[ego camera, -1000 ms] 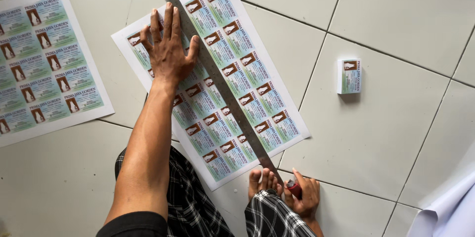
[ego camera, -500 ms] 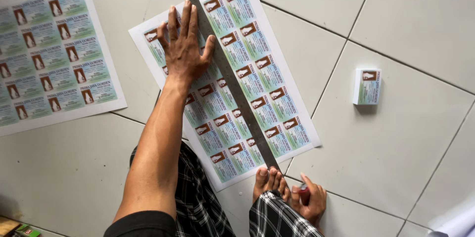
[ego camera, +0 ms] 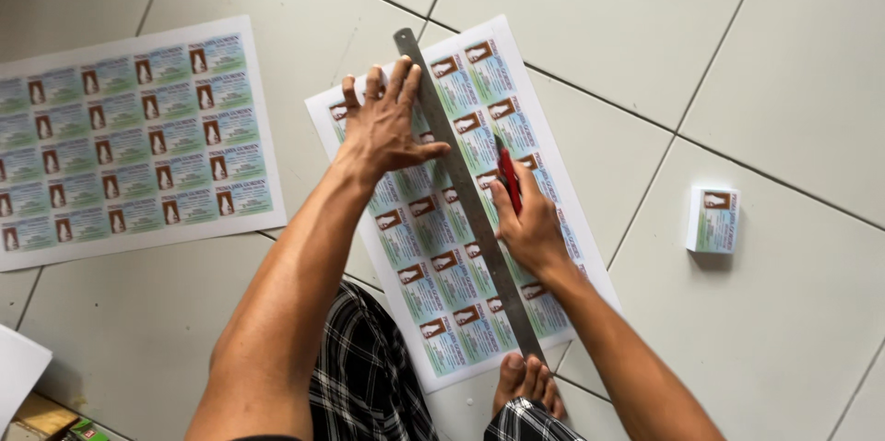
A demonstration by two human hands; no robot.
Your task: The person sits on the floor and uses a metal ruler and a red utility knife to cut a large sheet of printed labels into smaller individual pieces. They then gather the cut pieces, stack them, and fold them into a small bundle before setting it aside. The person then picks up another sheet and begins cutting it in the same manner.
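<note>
Hands at work on a tiled floor: the left hand presses fingers spread on a steel ruler laid along a printed card sheet, while the right hand grips a red cutter against the ruler's edge, mid-sheet.

Both arms are bare, no sleeves or watch. Legs are wrapped in a black and white checked cloth, and the foot is bare too.
</note>
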